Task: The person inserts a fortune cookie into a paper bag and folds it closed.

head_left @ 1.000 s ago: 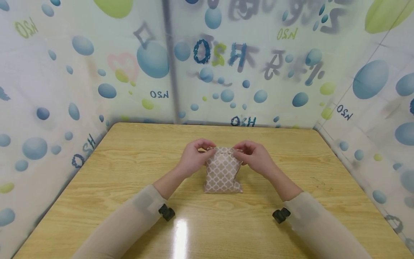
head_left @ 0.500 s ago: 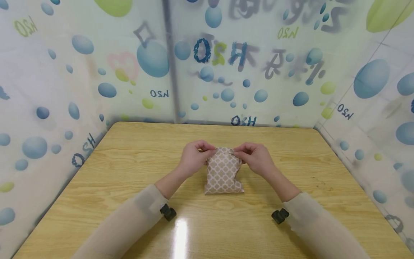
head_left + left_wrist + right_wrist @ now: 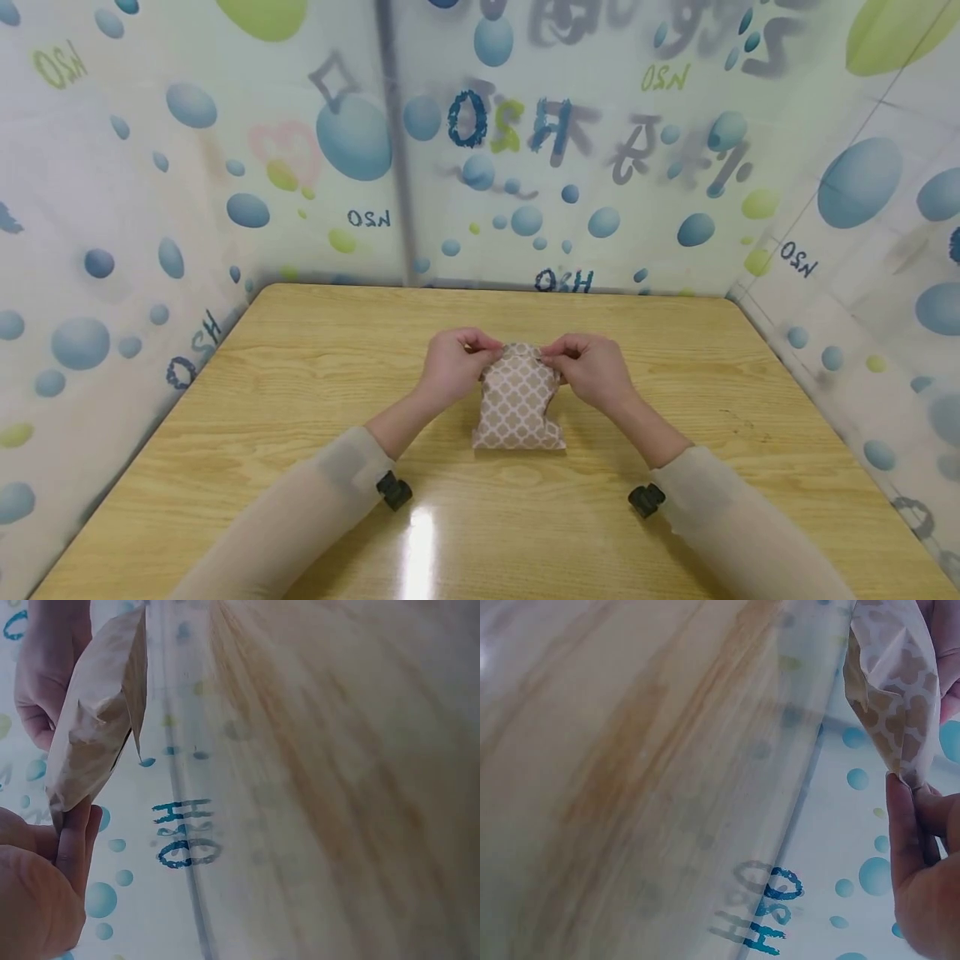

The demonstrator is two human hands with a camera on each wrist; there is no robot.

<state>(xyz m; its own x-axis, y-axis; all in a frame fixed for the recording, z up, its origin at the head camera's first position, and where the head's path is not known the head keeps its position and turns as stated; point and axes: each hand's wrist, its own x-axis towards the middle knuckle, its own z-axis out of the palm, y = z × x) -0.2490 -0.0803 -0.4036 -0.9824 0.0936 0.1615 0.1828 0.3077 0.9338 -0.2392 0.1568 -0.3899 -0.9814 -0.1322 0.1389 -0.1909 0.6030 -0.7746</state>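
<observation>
A small beige paper bag [image 3: 517, 404] with a white lattice pattern stands upright on the table, its base spread and its top edge folded over. My left hand [image 3: 452, 365] pinches the top left corner between thumb and fingers. At the opposite top corner, my right hand [image 3: 596, 371] pinches the paper the same way. The left wrist view shows the bag [image 3: 101, 712] from its side, bulging in the middle and narrowing to the pinched end. Creased paper of the bag [image 3: 900, 690] also appears in the right wrist view. Whatever the bag may contain is hidden.
The wooden table [image 3: 300, 358] has a glare streak near its front. A white wall covering [image 3: 480, 242] with blue and green spots surrounds its back and sides. Each sleeve carries a small black camera, one on the left wrist [image 3: 393, 490] and one on the right [image 3: 647, 500].
The bag's top band has narrowed and folded further down between the hands. Both hands have shifted slightly toward me and keep their pinch on the corners.
</observation>
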